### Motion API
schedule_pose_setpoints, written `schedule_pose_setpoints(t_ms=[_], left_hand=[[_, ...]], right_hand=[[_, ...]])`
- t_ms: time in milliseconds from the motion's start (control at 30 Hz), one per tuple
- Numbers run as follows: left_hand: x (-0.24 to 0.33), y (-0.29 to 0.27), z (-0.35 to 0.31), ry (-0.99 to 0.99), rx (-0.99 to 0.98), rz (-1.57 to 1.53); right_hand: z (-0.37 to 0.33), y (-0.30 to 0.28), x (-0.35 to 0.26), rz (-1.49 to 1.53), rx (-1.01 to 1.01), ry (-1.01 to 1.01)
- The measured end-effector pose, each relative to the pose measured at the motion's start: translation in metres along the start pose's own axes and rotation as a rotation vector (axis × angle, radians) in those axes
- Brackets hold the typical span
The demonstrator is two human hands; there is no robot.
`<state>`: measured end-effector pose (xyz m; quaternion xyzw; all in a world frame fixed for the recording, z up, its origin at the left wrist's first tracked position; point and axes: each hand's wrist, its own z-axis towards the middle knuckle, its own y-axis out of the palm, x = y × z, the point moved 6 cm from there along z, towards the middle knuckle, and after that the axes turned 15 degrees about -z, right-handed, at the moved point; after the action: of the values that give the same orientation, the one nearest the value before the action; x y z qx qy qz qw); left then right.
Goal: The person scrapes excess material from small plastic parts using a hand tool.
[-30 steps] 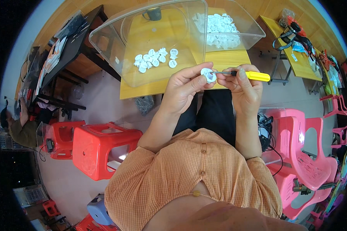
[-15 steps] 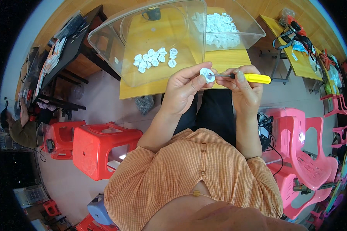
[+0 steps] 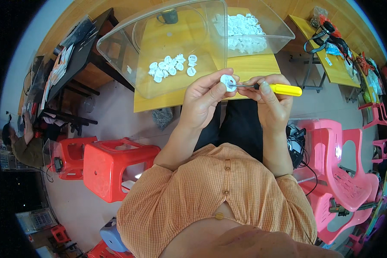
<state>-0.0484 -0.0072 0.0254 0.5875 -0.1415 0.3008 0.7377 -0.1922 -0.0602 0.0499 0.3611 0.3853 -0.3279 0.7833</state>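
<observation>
Between its thumb and fingers, my left hand (image 3: 207, 95) grips a small round white plastic part (image 3: 228, 83), its face turned toward the right. A yellow-handled screwdriver (image 3: 285, 89) is held in my right hand (image 3: 271, 101), with the thumb and fingers around the front of the handle. The metal shaft points left and its tip meets the face of the white part. A small dark reddish spot shows on that face, just above the tip. Both hands are raised above my lap, at the near edge of the yellow table (image 3: 152, 105).
A clear plastic bin (image 3: 161, 91) holds a small cluster of white parts (image 3: 165, 69). Behind it to the right, another clear bin (image 3: 284, 41) contains a large heap of them. Red stools (image 3: 112, 167) stand at left, pink chairs (image 3: 348, 185) at right. A person (image 3: 26, 146) sits far left.
The white part has turned slightly in my left fingers, showing more of its face and a reddish spot. The screwdriver stays against it, nearly in the same place.
</observation>
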Motion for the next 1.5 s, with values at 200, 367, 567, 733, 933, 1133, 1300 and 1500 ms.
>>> schedule_pose_setpoints(t_ms=[200, 367, 567, 733, 933, 1133, 1300, 1500], left_hand=[[-0.001, -0.005, 0.0, -0.028, 0.008, -0.002], [-0.001, -0.007, 0.0, -0.031, 0.043, -0.002], [0.0, -0.005, -0.001, -0.028, 0.034, -0.017], [0.001, -0.005, -0.001, -0.025, 0.026, -0.022], [0.002, -0.004, -0.001, -0.021, 0.028, -0.024], [-0.001, -0.005, -0.003, -0.043, 0.004, -0.053], [0.0, -0.001, -0.003, -0.05, -0.027, -0.118], [0.0, 0.002, -0.003, -0.037, -0.059, -0.164]], right_hand=[[-0.002, 0.001, 0.003, -0.04, 0.018, -0.002], [-0.005, 0.006, -0.002, -0.121, -0.004, -0.033], [-0.007, 0.008, -0.005, -0.13, -0.014, -0.051], [-0.007, 0.009, -0.004, -0.128, -0.009, -0.048], [-0.008, 0.009, -0.004, -0.101, -0.014, -0.045], [-0.006, 0.004, -0.005, -0.059, -0.01, -0.07], [-0.006, 0.004, -0.009, -0.147, -0.012, -0.141], [-0.006, 0.007, -0.01, -0.112, -0.044, -0.158]])
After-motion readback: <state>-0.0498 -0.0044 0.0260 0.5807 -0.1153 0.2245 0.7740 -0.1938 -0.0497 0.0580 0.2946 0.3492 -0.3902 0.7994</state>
